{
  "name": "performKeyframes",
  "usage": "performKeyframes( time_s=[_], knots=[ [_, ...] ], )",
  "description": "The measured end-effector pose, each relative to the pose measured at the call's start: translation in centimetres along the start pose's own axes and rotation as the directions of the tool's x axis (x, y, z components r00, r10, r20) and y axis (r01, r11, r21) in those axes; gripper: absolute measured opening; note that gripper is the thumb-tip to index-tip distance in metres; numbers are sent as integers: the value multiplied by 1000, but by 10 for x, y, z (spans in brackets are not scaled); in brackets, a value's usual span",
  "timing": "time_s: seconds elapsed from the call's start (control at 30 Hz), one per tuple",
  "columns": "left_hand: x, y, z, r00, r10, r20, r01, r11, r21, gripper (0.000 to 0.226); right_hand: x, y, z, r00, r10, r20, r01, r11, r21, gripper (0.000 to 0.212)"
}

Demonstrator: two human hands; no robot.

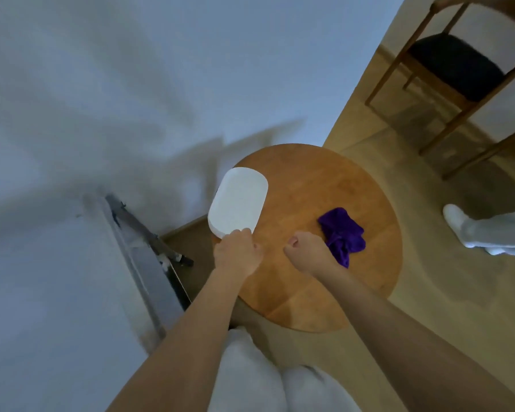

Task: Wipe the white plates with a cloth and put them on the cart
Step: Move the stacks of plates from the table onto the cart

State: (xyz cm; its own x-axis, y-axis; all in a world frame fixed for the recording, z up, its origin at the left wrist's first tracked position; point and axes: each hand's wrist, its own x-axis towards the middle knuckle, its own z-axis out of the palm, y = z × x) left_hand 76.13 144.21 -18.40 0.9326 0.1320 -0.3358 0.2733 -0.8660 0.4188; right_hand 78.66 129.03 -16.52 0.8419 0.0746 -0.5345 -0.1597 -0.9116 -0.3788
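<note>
Fingers [244,233] of the left hand [237,252] pinch the plate [238,200] at the worktop [309,179] edge; right hand [308,252], curled beside the cloth [342,230], apparently empty, should wipe firmly.

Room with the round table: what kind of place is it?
Probably a dining or cafe corner: a round wooden table, a wooden chair with a dark seat, a wood floor and a plain white wall.

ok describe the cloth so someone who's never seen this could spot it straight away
Find the round wooden table in the middle of the view. On its right half, just beyond the right hand, lies a crumpled cloth. It is deep purple, the only soft, dark thing on the table, unlike the white plate that the left hand grips.
</note>
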Motion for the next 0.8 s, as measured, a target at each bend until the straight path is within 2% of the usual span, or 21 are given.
performKeyframes(
  time_s=[0.1,0.2,0.3,0.37,0.43,0.5,0.53,0.6,0.7,0.8],
  knots=[
    [16,-12,20,982,-151,114,157,987,-42,22,37,-2,0,998,-1,62,-1,999,37,19],
    [37,-25,40,927,-335,170,368,902,-226,27,80,-1,0,994,6,108,-26,982,188,27],
    [59,-36,60,837,-519,171,528,688,-497,40,133,-3,-1,997,4,79,-25,964,266,46],
    [71,-39,67,775,-589,230,584,528,-617,59,164,-4,-2,999,9,48,-23,952,304,57],
    [87,-41,74,683,-649,336,629,288,-722,75,195,-9,1,999,22,39,-34,941,336,67],
    [98,-45,79,601,-686,411,618,73,-782,81,218,-16,5,999,6,47,-23,921,389,72],
    [103,-47,82,590,-692,416,593,21,-805,80,226,-20,7,998,-29,57,3,911,412,71],
    [114,-51,89,579,-707,406,534,-48,-844,77,244,-27,10,988,-93,122,25,881,473,63],
    [124,-52,98,546,-736,400,468,-128,-874,70,260,-32,11,952,-70,299,-143,759,635,51],
    [127,-49,106,517,-775,364,406,-152,-901,58,269,-32,18,930,-37,365,-225,730,646,45]
  ],
)
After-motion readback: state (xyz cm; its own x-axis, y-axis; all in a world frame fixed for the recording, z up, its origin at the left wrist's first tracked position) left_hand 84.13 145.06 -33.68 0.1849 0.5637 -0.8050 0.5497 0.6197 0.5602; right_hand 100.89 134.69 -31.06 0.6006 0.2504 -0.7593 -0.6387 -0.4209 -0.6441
